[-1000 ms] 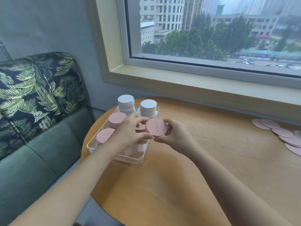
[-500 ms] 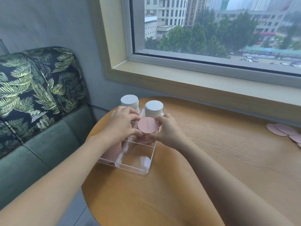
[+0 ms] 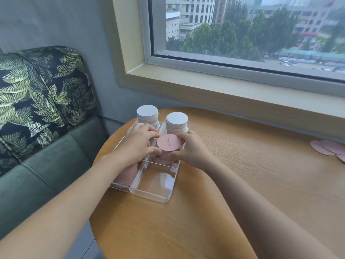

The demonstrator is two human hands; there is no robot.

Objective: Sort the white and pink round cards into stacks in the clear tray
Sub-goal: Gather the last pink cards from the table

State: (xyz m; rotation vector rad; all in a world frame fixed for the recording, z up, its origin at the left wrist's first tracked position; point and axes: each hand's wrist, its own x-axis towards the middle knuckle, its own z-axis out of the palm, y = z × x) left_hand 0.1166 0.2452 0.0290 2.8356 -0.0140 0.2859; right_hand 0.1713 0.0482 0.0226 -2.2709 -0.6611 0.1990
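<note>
Over tray (image 3: 169, 198), both hands (image 3: 188, 148) hold pink stack (image 3: 168, 143) upright.

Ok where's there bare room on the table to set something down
Bare wood lies between the clear tray and the loose pink cards, and along the near edge between the forearms. The tray's near right compartment is free; its far compartments are crowded with white stacks and both hands.

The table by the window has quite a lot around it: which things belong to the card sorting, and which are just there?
Part of the job:
clear tray
two white stacks
pink stack held by the left hand and right hand
loose pink cards

Just there:
leaf-print cushion
green sofa
window
</note>
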